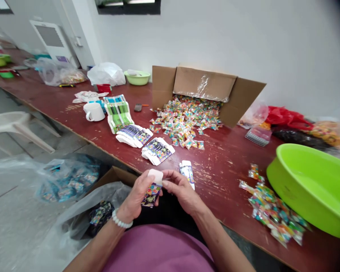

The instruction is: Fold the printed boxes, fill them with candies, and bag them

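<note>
Left hand [136,193] curled in grip, right hand [181,187] near; forearms [217,228] angled inward.

One near view from head height, forward and down across the table [223,170] toward the wall [215,34]

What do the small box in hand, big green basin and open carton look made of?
Small box: probably thin, smooth card, judging by its flat white flap.
Green basin: likely plastic, semi-gloss, given its uniform color and soft highlights.
Open carton: apparently cardboard, matte, with stiff brown flaps.
</note>
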Motion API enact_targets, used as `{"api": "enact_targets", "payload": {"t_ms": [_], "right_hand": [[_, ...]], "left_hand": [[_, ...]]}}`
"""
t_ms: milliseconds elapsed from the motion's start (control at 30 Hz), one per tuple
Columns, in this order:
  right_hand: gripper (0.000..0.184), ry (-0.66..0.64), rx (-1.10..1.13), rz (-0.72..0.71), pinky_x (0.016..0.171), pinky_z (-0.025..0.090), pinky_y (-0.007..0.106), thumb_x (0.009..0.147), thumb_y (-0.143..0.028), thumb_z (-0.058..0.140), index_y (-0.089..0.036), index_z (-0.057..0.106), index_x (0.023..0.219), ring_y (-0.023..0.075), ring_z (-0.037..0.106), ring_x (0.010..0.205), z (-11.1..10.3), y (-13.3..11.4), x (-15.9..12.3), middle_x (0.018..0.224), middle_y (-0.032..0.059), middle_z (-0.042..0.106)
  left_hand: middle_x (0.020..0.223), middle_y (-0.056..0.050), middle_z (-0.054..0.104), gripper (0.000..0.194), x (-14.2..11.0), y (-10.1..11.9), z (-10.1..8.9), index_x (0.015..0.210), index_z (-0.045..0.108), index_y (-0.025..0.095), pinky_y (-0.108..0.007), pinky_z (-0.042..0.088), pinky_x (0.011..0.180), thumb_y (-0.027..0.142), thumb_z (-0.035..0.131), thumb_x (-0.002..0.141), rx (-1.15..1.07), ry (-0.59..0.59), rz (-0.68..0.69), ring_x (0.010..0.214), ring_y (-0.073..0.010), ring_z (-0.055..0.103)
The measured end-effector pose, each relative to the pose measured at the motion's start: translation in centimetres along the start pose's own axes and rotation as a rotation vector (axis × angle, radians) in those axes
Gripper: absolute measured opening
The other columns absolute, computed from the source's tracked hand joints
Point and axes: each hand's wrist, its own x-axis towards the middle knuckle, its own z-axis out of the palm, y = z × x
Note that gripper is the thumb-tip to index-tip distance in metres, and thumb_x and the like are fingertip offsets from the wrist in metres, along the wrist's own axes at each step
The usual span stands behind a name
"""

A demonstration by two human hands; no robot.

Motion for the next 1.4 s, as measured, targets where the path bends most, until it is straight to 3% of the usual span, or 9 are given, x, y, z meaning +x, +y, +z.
{"api": "enact_targets", "payload": {"t_ms": [333,567,700,800,967,1133,1233,1300,1400], "right_hand": [[0.039,-0.091,0.302,0.218,0.056,0.047,0.020,0.065,-0.040,0.086,-0.020,0.069,0.094,0.0078,0.056,0.056,-0.4,0.1,0.7,0.068,-0.0047,0.062],[0.031,-0.004,0.033,0.005,0.050,0.045,0.020,0.073,-0.040,0.081,-0.019,0.069,0.091,0.0078,0.055,0.050,0.1,0.0,0.9,0.071,-0.0023,0.067],[0.023,-0.015,-0.238,-0.214,0.062,0.053,0.028,0.087,-0.043,0.067,-0.021,0.069,0.089,0.0116,0.062,0.057,0.0,-0.5,0.5,0.086,0.0027,0.072],[0.022,-0.091,-0.405,-0.325,0.076,0.053,0.031,0.091,-0.039,0.062,-0.021,0.070,0.083,0.0156,0.068,0.074,-0.4,-0.6,0.2,0.086,0.0037,0.071],[0.021,-0.062,-0.340,-0.170,0.054,0.049,0.024,0.082,-0.038,0.074,-0.019,0.066,0.089,0.0107,0.059,0.054,-0.6,0.1,0.6,0.073,-0.0010,0.066],[0.023,-0.155,-0.142,-0.102,0.049,0.049,0.025,0.083,-0.038,0.072,-0.017,0.065,0.077,0.0085,0.059,0.050,-0.4,-0.2,1.1,0.101,0.0061,0.071],[0.021,-0.100,-0.167,-0.145,0.048,0.049,0.027,0.086,-0.038,0.069,-0.018,0.067,0.080,0.0090,0.058,0.050,-0.1,-0.1,1.0,0.105,0.0068,0.071],[0.020,-0.065,-0.318,-0.241,0.056,0.053,0.029,0.090,-0.039,0.064,-0.020,0.069,0.085,0.0126,0.063,0.061,0.1,0.3,0.5,0.109,0.0066,0.070],[0.022,-0.063,-0.642,-0.451,0.087,0.054,0.040,0.088,-0.040,0.067,-0.024,0.068,0.102,0.0234,0.064,0.102,0.4,0.8,-0.4,0.117,0.0079,0.066]], "left_hand": [[0.065,-0.001,0.065,0.035,-0.2,0.3,0.5,0.104,0.057,0.015,-0.023,0.048,0.038,0.045,0.060,0.085,-0.021,-0.033,0.028,0.043,-0.0131,0.058],[0.069,-0.002,0.066,0.041,0.0,-0.2,0.9,0.116,0.055,0.017,-0.022,0.049,0.041,0.048,0.057,0.089,-0.070,-0.064,-0.004,0.050,-0.0141,0.061],[0.064,-0.003,0.066,0.055,0.3,-0.1,0.6,0.121,0.054,0.018,-0.023,0.048,0.038,0.062,0.040,0.092,-0.255,-0.146,-0.180,0.043,-0.0155,0.060],[0.062,-0.003,0.065,0.050,0.5,-0.4,0.3,0.117,0.056,0.017,-0.025,0.049,0.038,0.058,0.040,0.094,-0.301,-0.138,-0.239,0.042,-0.0161,0.060],[0.063,-0.001,0.066,0.039,0.5,-1.3,0.6,0.124,0.056,0.020,-0.022,0.048,0.037,0.044,0.048,0.094,-0.236,-0.069,-0.162,0.043,-0.0145,0.060],[0.065,-0.005,0.068,0.066,0.5,-1.1,0.5,0.133,0.054,0.016,-0.022,0.046,0.037,0.066,0.035,0.093,-0.222,-0.168,-0.179,0.041,-0.0159,0.062],[0.064,-0.005,0.068,0.070,0.6,-1.0,0.2,0.131,0.057,0.014,-0.021,0.045,0.035,0.068,0.037,0.092,-0.218,-0.143,-0.205,0.040,-0.0156,0.061],[0.063,-0.004,0.068,0.060,0.8,-1.0,0.0,0.127,0.060,0.014,-0.022,0.045,0.035,0.061,0.045,0.092,-0.247,-0.097,-0.239,0.039,-0.0152,0.060],[0.065,-0.002,0.068,0.033,1.1,-1.1,-0.3,0.109,0.067,0.015,-0.023,0.049,0.039,0.040,0.057,0.090,-0.363,-0.030,-0.289,0.044,-0.0146,0.062]]}}
